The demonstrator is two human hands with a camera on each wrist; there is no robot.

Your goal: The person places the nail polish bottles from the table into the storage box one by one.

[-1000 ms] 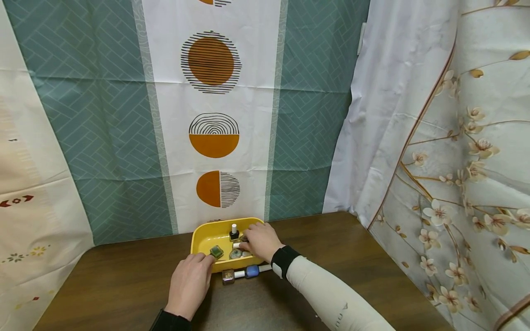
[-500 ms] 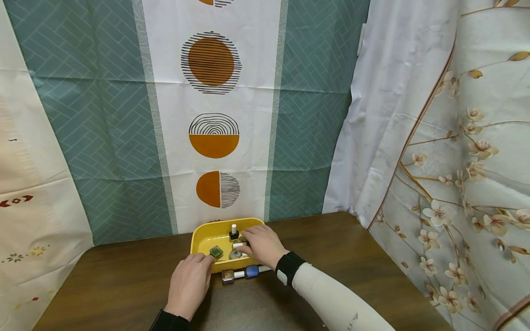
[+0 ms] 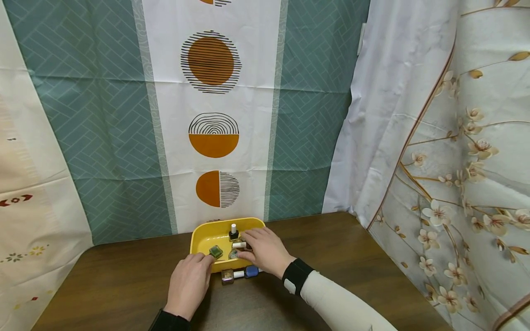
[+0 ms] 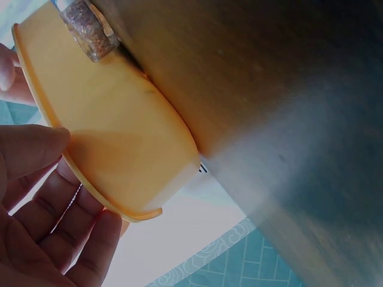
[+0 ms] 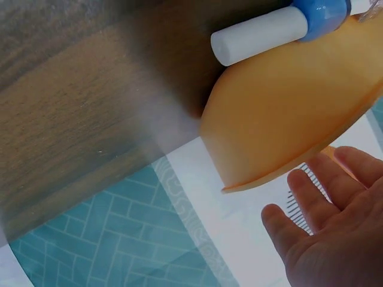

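A yellow tray [image 3: 203, 240] stands on the table with several small nail polish bottles in it. My left hand [image 3: 189, 281] grips its near left rim, the thumb [image 4: 42, 146] outside the wall. Close to those fingertips lies a green bottle [image 3: 216, 251]. Reaching over the right end, my right hand [image 3: 269, 250] has its fingers spread and loosely bent. Its thumb and fingertips are around a white-capped bottle [image 3: 239, 245] and a clear bottle [image 3: 233, 253]; whether they touch is unclear. A dark bottle [image 3: 233, 233] with a white cap stands upright farther back.
Against the tray's near wall lie a brown glitter bottle [image 3: 227, 276] and a blue bottle [image 3: 251, 271] with a white cap [image 5: 257, 37]. The brown wooden table [image 3: 124, 276] meets a patterned curtain [image 3: 215, 105] behind, and a floral curtain [image 3: 447, 207] hangs at the right.
My right hand has drawn back slightly toward the right and nearer to me, its thumb spreading from the fingers. My left hand and the tray have stayed in place.
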